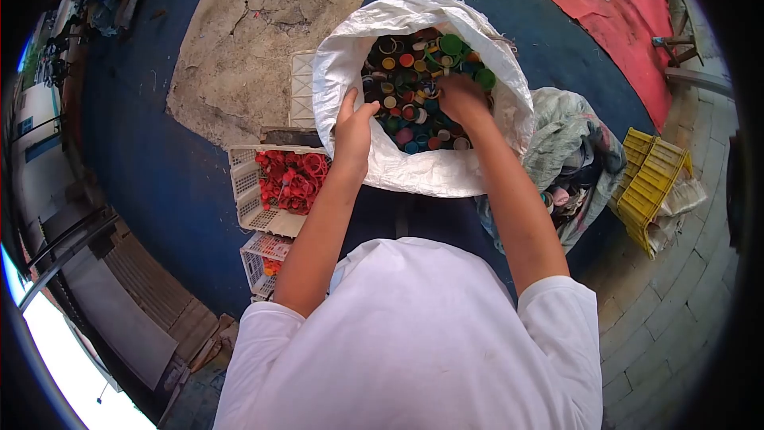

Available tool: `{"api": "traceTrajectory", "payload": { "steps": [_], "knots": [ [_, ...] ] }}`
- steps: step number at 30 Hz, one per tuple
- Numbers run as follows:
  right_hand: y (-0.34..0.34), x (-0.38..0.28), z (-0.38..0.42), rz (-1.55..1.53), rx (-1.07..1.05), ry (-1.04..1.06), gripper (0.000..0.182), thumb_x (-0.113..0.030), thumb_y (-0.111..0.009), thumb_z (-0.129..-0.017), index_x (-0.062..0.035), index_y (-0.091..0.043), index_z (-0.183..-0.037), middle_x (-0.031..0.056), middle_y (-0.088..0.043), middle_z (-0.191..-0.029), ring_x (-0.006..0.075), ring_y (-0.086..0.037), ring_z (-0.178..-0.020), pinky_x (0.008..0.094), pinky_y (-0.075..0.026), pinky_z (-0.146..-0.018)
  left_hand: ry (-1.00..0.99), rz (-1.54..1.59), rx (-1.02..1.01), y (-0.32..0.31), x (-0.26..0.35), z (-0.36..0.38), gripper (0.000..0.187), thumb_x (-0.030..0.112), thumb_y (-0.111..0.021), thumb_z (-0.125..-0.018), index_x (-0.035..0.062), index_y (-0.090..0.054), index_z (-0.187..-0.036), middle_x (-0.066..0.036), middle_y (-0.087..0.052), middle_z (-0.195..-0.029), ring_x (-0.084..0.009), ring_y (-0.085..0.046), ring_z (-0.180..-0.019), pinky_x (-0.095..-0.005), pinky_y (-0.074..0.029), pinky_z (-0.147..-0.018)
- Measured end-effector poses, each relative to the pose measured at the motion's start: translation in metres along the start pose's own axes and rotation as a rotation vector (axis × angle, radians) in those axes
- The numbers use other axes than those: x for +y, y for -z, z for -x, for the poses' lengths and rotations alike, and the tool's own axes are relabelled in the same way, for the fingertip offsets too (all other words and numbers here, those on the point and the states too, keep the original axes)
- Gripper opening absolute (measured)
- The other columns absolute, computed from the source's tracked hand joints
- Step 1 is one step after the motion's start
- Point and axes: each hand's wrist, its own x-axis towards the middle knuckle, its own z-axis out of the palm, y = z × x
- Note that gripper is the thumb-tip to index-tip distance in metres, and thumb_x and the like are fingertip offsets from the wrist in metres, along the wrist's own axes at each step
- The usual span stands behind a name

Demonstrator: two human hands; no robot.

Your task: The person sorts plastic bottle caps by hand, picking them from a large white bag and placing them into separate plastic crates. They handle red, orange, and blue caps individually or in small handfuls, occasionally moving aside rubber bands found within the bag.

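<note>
A large white woven sack (422, 173) stands open in front of me with its rim rolled outward. Inside lie many loose bottle caps (410, 111) in green, red, yellow, blue and white. My left hand (355, 129) rests at the sack's left rim, thumb and fingers apart, with nothing seen in it. Reaching in from the right, my right hand (461, 98) is among the caps, its fingers bent down and closed. Whatever its fingertips hold is too small to make out.
At the left, a white crate (245, 191) holds red caps, above another crate (253, 259). To the right are a greyish sack (557, 115) with mixed items and a yellow crate (649, 183). A red sheet (589, 0) lies at the upper right.
</note>
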Motion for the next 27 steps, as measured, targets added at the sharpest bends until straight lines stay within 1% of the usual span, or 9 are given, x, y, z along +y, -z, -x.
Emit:
{"api": "traceTrajectory", "payload": {
  "steps": [3,6,10,12,15,18,21,24,27],
  "knots": [
    [-0.031,-0.016,-0.015,-0.356,-0.025,0.180,0.028,-0.009,-0.062,-0.082,-0.0134,-0.073,-0.107,0.0112,-0.071,-0.108,0.0341,-0.067,-0.103,0.0464,-0.054,-0.089,-0.011,0.011,-0.013,0.001,-0.002,0.002,0.071,0.018,-0.062,-0.088,-0.0082,-0.035,-0.149,-0.023,-0.036,-0.155,-0.0284,-0.033,-0.145,-0.0341,-0.025,-0.117],
    [-0.047,-0.038,-0.016,-0.367,-0.113,0.229,0.023,-0.009,-0.068,-0.079,-0.0071,-0.072,-0.102,0.0164,-0.069,-0.104,0.0362,-0.066,-0.101,0.0452,-0.053,-0.085,-0.007,0.039,-0.055,0.002,0.000,0.008,0.068,0.018,-0.062,-0.088,-0.0071,-0.038,-0.147,-0.023,-0.042,-0.150,-0.0273,-0.038,-0.141,-0.0335,-0.027,-0.115],
    [-0.079,-0.038,-0.016,-0.235,-0.099,0.166,0.024,-0.012,-0.069,-0.079,-0.0084,-0.072,-0.103,0.0155,-0.070,-0.103,0.0353,-0.066,-0.098,0.0443,-0.054,-0.083,0.004,0.053,-0.078,0.005,-0.003,0.009,0.065,0.023,-0.062,-0.089,-0.0065,-0.044,-0.145,-0.020,-0.044,-0.151,-0.0272,-0.034,-0.144,-0.0352,-0.021,-0.118],
    [-0.082,-0.034,-0.011,-0.251,-0.041,0.182,0.024,-0.013,-0.070,-0.080,-0.0090,-0.071,-0.103,0.0148,-0.071,-0.102,0.0343,-0.067,-0.097,0.0443,-0.054,-0.082,-0.012,0.047,-0.080,0.007,-0.010,0.003,0.060,0.022,-0.062,-0.090,-0.0050,-0.047,-0.142,-0.017,-0.049,-0.144,-0.0256,-0.041,-0.137,-0.0345,-0.025,-0.116],
    [-0.074,-0.030,-0.009,-0.338,-0.084,0.168,0.024,-0.016,-0.069,-0.083,-0.0156,-0.073,-0.106,0.0102,-0.072,-0.103,0.0292,-0.069,-0.099,0.0453,-0.055,-0.083,-0.016,0.017,-0.102,0.009,-0.018,0.003,0.055,0.021,-0.061,-0.092,-0.0032,-0.050,-0.140,-0.015,-0.053,-0.139,-0.0237,-0.045,-0.132,-0.0339,-0.028,-0.114],
    [-0.046,-0.034,0.004,-0.367,-0.133,0.085,0.022,-0.018,-0.067,-0.084,-0.0176,-0.073,-0.105,0.0090,-0.072,-0.098,0.0284,-0.069,-0.097,0.0450,-0.055,-0.081,-0.041,-0.045,-0.119,0.007,-0.021,0.005,0.051,0.021,-0.061,-0.093,-0.0017,-0.052,-0.137,-0.013,-0.055,-0.136,-0.0224,-0.047,-0.129,-0.0334,-0.031,-0.112],
    [-0.055,-0.035,0.011,-0.268,0.002,0.105,0.022,-0.019,-0.064,-0.086,-0.0204,-0.073,-0.106,0.0079,-0.072,-0.095,0.0287,-0.069,-0.094,0.0450,-0.055,-0.078,-0.094,-0.096,-0.134,0.003,-0.023,0.009,0.048,0.021,-0.061,-0.094,-0.0014,-0.053,-0.136,-0.014,-0.055,-0.135,-0.0221,-0.049,-0.129,-0.0336,-0.034,-0.110],
    [-0.055,-0.041,0.016,-0.233,0.027,0.079,0.022,-0.019,-0.063,-0.086,-0.0199,-0.073,-0.105,0.0080,-0.072,-0.094,0.0297,-0.070,-0.091,0.0451,-0.055,-0.076,-0.093,-0.083,-0.151,0.004,-0.028,0.007,0.048,0.022,-0.061,-0.094,-0.0004,-0.053,-0.135,-0.014,-0.055,-0.134,-0.0222,-0.050,-0.128,-0.0339,-0.034,-0.110],
    [-0.063,-0.040,0.016,-0.186,0.138,0.153,0.022,-0.017,-0.063,-0.085,-0.0181,-0.074,-0.104,0.0096,-0.072,-0.091,0.0309,-0.070,-0.087,0.0451,-0.055,-0.074,-0.136,-0.041,-0.122,0.003,-0.030,0.007,0.045,0.021,-0.064,-0.092,-0.0014,-0.057,-0.130,-0.014,-0.060,-0.126,-0.0209,-0.056,-0.117,-0.0324,-0.042,-0.103]
  ]
}}
